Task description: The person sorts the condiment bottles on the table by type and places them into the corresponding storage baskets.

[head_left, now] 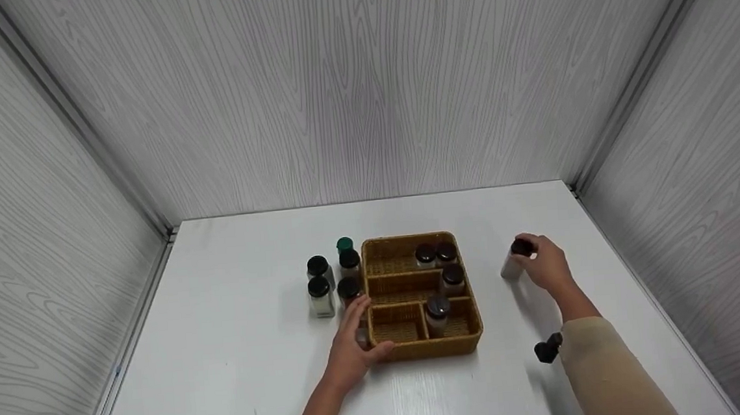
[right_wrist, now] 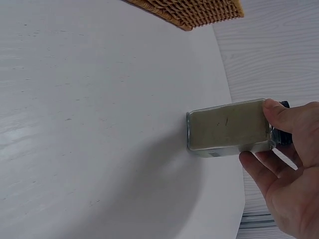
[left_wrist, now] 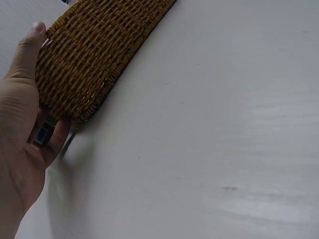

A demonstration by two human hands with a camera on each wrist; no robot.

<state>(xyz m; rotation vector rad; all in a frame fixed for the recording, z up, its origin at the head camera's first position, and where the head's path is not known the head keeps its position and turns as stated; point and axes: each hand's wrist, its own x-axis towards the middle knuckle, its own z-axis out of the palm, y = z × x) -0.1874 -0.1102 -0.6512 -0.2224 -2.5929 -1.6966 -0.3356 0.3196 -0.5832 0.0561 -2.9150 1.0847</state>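
Note:
A woven wicker basket (head_left: pixel 429 349) with several compartments sits mid-table. My left hand (head_left: pixel 348 359) grips its front left corner, thumb along the front wall and fingers along the left side; the left wrist view shows that hand (left_wrist: pixel 20 109) against the weave (left_wrist: pixel 94 55). To the right of the basket, my right hand (head_left: pixel 546 265) holds a glass spice jar (head_left: pixel 511 268) near its dark cap. In the right wrist view, thumb and fingers pinch the jar (right_wrist: pixel 229 127), which contains pale beige powder; its base is close over the white tabletop.
Dark-capped jars stand in the basket: two at the back right (head_left: pixel 425 256), one mid-right (head_left: pixel 453 281), one front right (head_left: pixel 438 312). Left of it stand several more jars (head_left: pixel 322 301), one green-capped (head_left: pixel 344 244). Wood-grain panels (head_left: pixel 362 91) enclose the table.

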